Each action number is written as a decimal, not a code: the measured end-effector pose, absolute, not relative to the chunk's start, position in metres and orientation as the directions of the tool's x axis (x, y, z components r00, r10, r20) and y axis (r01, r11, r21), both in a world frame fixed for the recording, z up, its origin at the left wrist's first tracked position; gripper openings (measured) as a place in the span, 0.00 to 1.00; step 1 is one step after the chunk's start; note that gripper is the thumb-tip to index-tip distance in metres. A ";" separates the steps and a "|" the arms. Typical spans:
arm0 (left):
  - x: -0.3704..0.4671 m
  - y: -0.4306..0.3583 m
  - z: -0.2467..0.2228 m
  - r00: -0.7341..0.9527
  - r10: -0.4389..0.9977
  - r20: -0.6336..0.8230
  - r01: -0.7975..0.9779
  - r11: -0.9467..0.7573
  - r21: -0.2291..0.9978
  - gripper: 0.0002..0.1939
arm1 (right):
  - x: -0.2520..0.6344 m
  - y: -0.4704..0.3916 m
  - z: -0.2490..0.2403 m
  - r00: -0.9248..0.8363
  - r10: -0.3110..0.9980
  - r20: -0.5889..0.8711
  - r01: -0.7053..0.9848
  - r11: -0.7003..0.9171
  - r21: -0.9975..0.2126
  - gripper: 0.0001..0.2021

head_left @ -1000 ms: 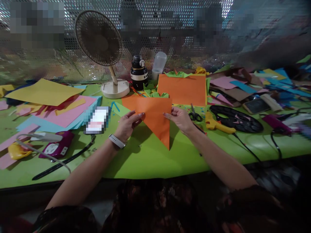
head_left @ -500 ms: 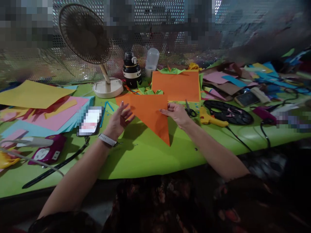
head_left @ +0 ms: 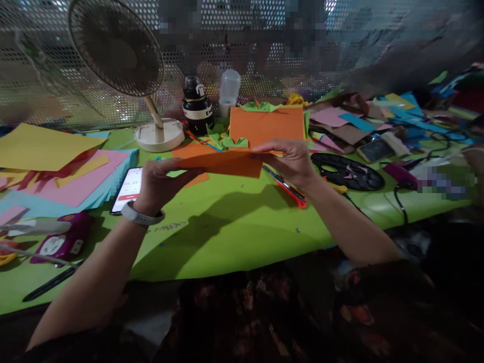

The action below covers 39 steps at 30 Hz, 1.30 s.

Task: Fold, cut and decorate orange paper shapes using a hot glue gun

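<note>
Above the green table [head_left: 227,232], an orange sheet of paper [head_left: 223,164] is stretched between my hands, seen nearly edge-on. My left hand [head_left: 157,184] pinches its left end between thumb and fingers. At the other end, my right hand [head_left: 289,156] grips the sheet the same way. A red utility knife [head_left: 289,191] lies on the table just under my right hand. Behind the sheet stands a larger orange paper panel [head_left: 266,123] with green paper leaves [head_left: 259,107] along its top.
A desk fan [head_left: 159,135] and black bottle [head_left: 198,111] stand at the back. Left lie stacked coloured papers [head_left: 81,181], a lit phone [head_left: 127,190] and a purple device [head_left: 66,234]. On the right are a black round tray [head_left: 346,171], another phone [head_left: 375,150] and paper scraps.
The orange paper, hanging point-down before, is now tilted nearly flat. My left hand has closed on its left end, and my right hand has risen. The red utility knife now shows.
</note>
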<state>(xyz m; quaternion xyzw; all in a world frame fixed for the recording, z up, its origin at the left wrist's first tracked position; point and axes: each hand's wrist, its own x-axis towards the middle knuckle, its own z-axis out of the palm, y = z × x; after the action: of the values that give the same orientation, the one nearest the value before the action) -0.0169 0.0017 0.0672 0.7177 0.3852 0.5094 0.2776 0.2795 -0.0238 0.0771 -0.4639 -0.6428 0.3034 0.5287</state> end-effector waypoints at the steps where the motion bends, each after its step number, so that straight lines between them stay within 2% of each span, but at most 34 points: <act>1: -0.021 0.002 0.072 0.250 0.806 0.537 0.309 -0.592 0.745 0.09 | 0.283 -0.025 0.079 -0.044 0.894 0.447 0.354 0.432 -0.829 0.05; 3: -0.028 0.003 0.074 0.449 0.716 0.536 0.348 -0.692 0.633 0.10 | 0.290 -0.026 0.072 -0.175 0.814 0.553 0.482 0.561 -0.673 0.04; 5: -0.034 0.004 0.066 0.635 0.573 0.518 0.351 -0.811 0.468 0.10 | 0.295 -0.024 0.050 -0.355 0.683 0.639 0.538 0.708 -0.458 0.07; 8: -0.038 0.001 0.043 0.874 0.334 0.354 0.299 -0.942 0.152 0.15 | 0.296 -0.026 0.008 -0.575 0.446 0.686 0.519 0.847 -0.115 0.10; 11: -0.039 -0.006 0.023 0.951 0.200 0.236 0.225 -0.971 -0.081 0.16 | 0.293 -0.034 -0.020 -0.692 0.395 0.604 0.517 0.856 0.032 0.13; 14: -0.038 -0.010 0.016 0.964 0.180 0.195 0.211 -0.966 -0.152 0.16 | 0.292 -0.041 -0.027 -0.738 0.429 0.521 0.523 0.851 0.040 0.15; 18: -0.038 -0.010 0.017 0.955 0.191 0.229 0.216 -0.972 -0.089 0.15 | 0.293 -0.043 -0.027 -0.716 0.504 0.482 0.549 0.834 -0.057 0.15; 24: -0.037 -0.011 0.018 0.915 0.300 0.268 0.269 -0.952 0.149 0.11 | 0.293 -0.058 -0.025 -0.658 0.611 0.440 0.586 0.782 -0.210 0.11; 26: -0.034 -0.011 0.017 0.876 0.380 0.297 0.314 -0.917 0.245 0.12 | 0.291 -0.063 -0.021 -0.624 0.671 0.400 0.598 0.740 -0.308 0.11; 28: -0.030 -0.010 0.015 0.808 0.502 0.309 0.397 -0.851 0.344 0.16 | 0.288 -0.064 -0.016 -0.560 0.749 0.354 0.603 0.662 -0.445 0.12; 31: -0.023 -0.007 0.013 0.708 0.661 0.250 0.514 -0.725 0.459 0.23 | 0.282 -0.058 -0.009 -0.415 0.868 0.272 0.627 0.489 -0.606 0.21; 35: -0.018 -0.003 0.010 0.611 0.776 0.157 0.613 -0.590 0.526 0.24 | 0.274 -0.046 -0.008 -0.290 0.940 0.182 0.713 0.339 -0.614 0.27; 39: -0.016 -0.003 0.008 0.551 0.824 0.130 0.669 -0.530 0.521 0.22 | 0.269 -0.044 -0.014 -0.235 0.948 0.214 0.759 0.316 -0.570 0.21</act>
<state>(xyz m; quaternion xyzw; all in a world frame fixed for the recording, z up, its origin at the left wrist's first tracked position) -0.0155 -0.0028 0.0077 0.8550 0.4367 0.1836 0.2109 0.2689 -0.0439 -0.0141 -0.5574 -0.7656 0.1766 0.2684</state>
